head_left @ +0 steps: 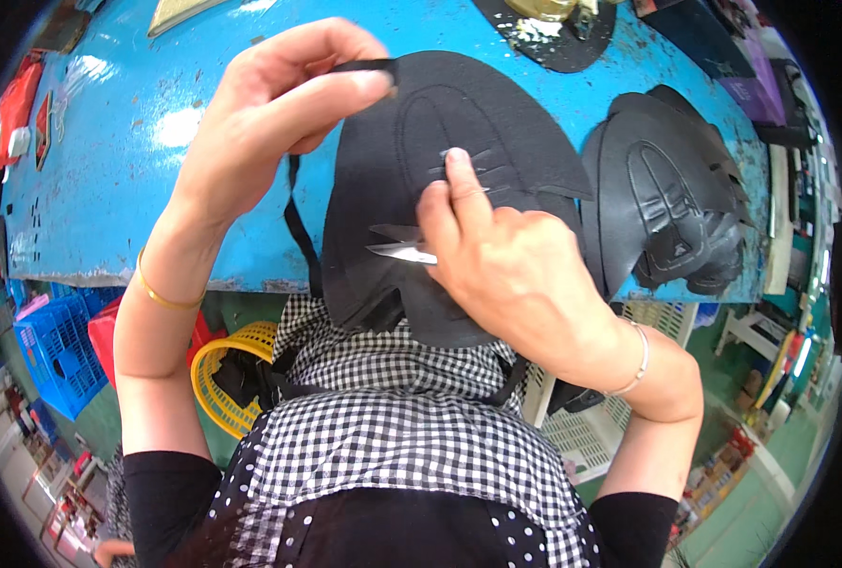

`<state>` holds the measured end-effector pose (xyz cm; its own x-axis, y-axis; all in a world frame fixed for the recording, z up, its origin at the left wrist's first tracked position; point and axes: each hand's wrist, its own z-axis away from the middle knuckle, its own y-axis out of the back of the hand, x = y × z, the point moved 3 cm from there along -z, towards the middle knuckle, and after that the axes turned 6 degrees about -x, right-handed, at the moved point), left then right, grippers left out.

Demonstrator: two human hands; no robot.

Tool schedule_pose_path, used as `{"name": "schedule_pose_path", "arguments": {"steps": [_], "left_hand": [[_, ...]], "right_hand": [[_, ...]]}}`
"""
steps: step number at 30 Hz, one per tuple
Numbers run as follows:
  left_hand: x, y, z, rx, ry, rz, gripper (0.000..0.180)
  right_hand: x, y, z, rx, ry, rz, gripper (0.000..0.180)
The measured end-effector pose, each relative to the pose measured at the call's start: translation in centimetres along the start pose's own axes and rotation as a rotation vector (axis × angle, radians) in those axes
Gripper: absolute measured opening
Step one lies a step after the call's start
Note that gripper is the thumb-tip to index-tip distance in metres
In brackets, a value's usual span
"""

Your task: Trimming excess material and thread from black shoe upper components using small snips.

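My left hand (269, 118) is raised over the table with thumb and forefinger pinched on a black strap (300, 232), whose length hangs down beside a black shoe-upper-like piece (374, 170). That piece is flat and rounded, with stitched lines and small slits in its middle, and it overhangs the table's front edge. Above it, my right hand (525, 270) is closed around scissors; their slightly parted blades (404, 252) point left, while the handles are hidden by the palm. My right forefinger stretches out to the slits in the piece.
Similar black pieces lie stacked (662, 180) at the right of the blue table (80, 189). A glue-stained black sheet (573, 47) with a yellowish container sits at the back. Below the front edge are a blue crate (61, 350), a yellow basket (211, 393) and a white crate (591, 440).
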<state>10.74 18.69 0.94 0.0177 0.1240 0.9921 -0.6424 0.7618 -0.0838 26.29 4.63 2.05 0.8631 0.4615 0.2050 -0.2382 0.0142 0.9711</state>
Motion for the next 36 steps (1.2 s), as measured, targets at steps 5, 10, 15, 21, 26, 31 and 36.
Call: {"name": "schedule_pose_path", "arguments": {"steps": [5, 10, 15, 21, 26, 31, 36], "left_hand": [[1.4, -0.4, 1.5, 0.028, -0.138, -0.131, 0.018], [1.5, -0.4, 2.6, -0.062, -0.155, -0.240, 0.015], [0.6, -1.1, 2.3, -0.104, -0.052, -0.190, 0.015], [1.7, -4.7, 1.9, -0.194, 0.147, -0.105, 0.006], [2.1, -8.5, 1.3, -0.519, 0.167, -0.168, 0.010], [2.3, -9.0, 1.9, -0.537, 0.167, -0.078, 0.014], [1.4, -9.1, 3.1, -0.490, -0.110, -0.315, 0.017]], "right_hand": [[1.0, -1.4, -0.8, 0.079, -0.121, 0.051, 0.042], [12.1, -1.3, 4.8, 0.565, -0.713, -1.022, 0.033], [17.1, -4.7, 16.2, 0.826, -1.097, -1.532, 0.034], [14.7, -6.0, 20.2, 1.019, -1.065, -1.324, 0.016], [2.9, -2.5, 10.5, 0.561, -0.509, -1.561, 0.034], [1.1, -1.2, 7.6, 0.586, -0.345, -1.663, 0.026], [0.5, -1.9, 7.4, 0.616, -0.278, -1.700, 0.019]]}}
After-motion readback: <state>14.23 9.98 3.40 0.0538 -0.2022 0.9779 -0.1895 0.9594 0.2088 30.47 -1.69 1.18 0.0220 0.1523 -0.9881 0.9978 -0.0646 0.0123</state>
